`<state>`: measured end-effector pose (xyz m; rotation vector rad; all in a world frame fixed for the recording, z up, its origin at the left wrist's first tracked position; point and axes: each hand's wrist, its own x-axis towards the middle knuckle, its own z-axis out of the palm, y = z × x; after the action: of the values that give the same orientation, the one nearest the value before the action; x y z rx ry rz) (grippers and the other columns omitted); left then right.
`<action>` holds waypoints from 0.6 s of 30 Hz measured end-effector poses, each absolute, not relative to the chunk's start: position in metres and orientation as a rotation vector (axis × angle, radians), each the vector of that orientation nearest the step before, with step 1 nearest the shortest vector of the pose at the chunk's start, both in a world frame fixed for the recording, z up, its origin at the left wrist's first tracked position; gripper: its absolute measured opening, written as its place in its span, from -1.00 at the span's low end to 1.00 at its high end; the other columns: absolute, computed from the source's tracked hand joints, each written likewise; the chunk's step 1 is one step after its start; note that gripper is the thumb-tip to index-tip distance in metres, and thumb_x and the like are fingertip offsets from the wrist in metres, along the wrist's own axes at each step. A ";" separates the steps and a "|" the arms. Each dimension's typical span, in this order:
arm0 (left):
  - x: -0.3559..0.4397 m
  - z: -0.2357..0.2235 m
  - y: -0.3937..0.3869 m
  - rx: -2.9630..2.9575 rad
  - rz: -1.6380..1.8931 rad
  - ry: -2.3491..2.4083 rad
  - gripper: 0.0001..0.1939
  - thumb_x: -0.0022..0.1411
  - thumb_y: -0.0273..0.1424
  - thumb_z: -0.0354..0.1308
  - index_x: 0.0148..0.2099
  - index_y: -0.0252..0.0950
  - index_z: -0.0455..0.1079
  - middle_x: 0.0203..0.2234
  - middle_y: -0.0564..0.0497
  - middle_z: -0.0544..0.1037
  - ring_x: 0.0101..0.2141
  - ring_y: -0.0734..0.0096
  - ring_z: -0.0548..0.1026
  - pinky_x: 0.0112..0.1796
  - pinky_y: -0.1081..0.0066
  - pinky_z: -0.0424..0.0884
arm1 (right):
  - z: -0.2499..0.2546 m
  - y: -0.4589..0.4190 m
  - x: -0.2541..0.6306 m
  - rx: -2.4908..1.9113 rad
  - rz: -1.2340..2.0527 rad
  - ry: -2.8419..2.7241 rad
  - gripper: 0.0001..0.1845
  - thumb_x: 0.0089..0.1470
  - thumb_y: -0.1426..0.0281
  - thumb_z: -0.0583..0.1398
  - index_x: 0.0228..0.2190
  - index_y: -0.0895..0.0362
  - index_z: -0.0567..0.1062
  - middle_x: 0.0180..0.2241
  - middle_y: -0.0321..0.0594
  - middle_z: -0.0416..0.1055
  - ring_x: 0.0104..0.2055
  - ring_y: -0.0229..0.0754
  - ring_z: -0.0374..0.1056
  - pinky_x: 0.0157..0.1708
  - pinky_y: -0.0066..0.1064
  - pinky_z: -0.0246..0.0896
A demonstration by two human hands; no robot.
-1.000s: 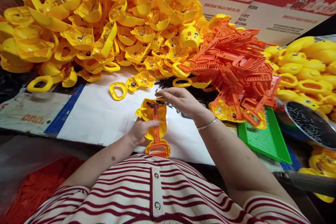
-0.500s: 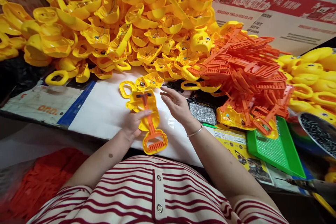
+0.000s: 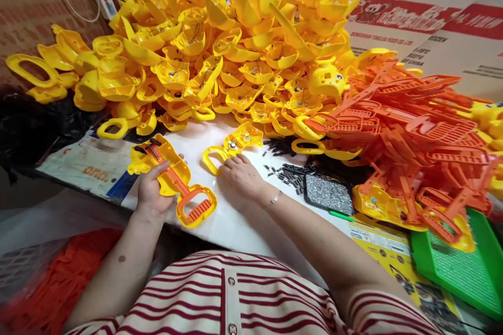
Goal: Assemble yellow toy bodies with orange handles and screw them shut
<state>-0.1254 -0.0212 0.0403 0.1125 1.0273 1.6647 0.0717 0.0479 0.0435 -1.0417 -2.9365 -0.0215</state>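
Observation:
My left hand (image 3: 151, 191) is closed around a yellow plastic toy shell half (image 3: 173, 165), its thumb on the long orange plastic lever (image 3: 175, 178) inside. The lever's slatted end lies in the shell's looped handle; small black parts show at the other end. On the white tabletop, my right hand (image 3: 242, 175) has its fingers bent onto the looped handle of a second yellow shell half (image 3: 245, 136), which has small electronic parts and wiring inside. My fingertips are partly hidden there. Small black pieces (image 3: 293, 175) lie scattered to the right of this hand.
Yellow shell halves (image 3: 176, 63) are heaped along the back, and orange levers (image 3: 396, 110) pile up at the right. A black-rimmed tray with a speckled grey surface (image 3: 329, 194), a green pen-like stick (image 3: 341, 215) and a green basket (image 3: 463, 267) are at right. Printed cartons (image 3: 424, 26) stand behind.
My left hand has carried the shell half with its orange lever to the left. My right hand has come down from mid-air onto the second shell half's handle. The camera view has shifted.

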 end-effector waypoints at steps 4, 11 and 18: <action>-0.106 0.051 -0.011 0.088 1.496 0.989 -0.60 0.06 -0.51 0.11 0.00 -0.39 0.44 -0.36 -0.11 0.64 -0.35 0.24 0.61 -0.21 0.25 0.55 | 0.042 0.014 0.132 -0.981 0.162 -2.870 -0.74 0.13 0.57 0.05 -0.35 0.14 0.53 -0.30 -0.07 0.47 -0.21 -0.09 0.31 -0.02 -0.19 0.18; -0.078 0.053 0.014 0.118 1.390 0.883 -0.67 0.00 -0.53 0.18 -0.11 -0.38 0.46 -0.33 -0.10 0.64 -0.23 0.17 0.62 -0.15 0.23 0.54 | 0.008 0.032 0.159 -1.499 1.212 -1.288 -0.74 0.00 0.46 0.19 -0.20 0.09 0.51 -0.21 -0.16 0.50 -0.19 -0.17 0.41 -0.07 -0.24 0.33; -0.052 0.033 0.009 0.125 1.301 0.801 -0.75 -0.03 -0.50 0.19 -0.21 -0.36 0.45 -0.39 -0.09 0.64 -0.17 0.07 0.62 -0.04 0.12 0.51 | 0.000 0.057 0.109 -1.378 1.632 -0.989 -0.88 0.09 0.33 0.17 -0.37 0.14 0.44 -0.46 -0.20 0.53 -0.48 -0.25 0.43 -0.43 -0.40 0.40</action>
<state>-0.0521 0.0095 0.0327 0.1253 0.8013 1.3015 0.1093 0.0572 0.0000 -1.3777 -0.9889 1.6318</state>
